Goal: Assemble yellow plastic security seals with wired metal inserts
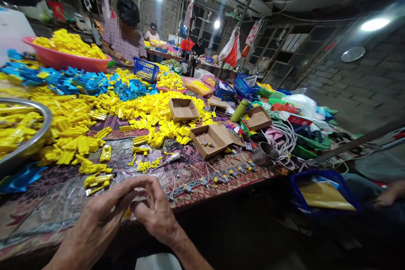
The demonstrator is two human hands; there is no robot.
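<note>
My left hand (106, 213) and my right hand (156, 211) meet at the near edge of the table (47, 213), fingers curled and pinched together. A bit of yellow plastic (127, 214) shows under them, so they seem closed on a small part I cannot name. Just left of the hands lies a yellow toy piece (96, 182). A screwdriver (167, 160) rests beyond the fingers. Small motors with wires (218, 178) lie to the right.
Heaps of yellow parts (152, 114) and blue parts (79, 80) cover the table. A metal bowl (30, 143) sits left, a pink basin (63, 60) at the back left, open cardboard boxes (210, 138) in the middle, a steel cup (265, 154) right. A person sits opposite.
</note>
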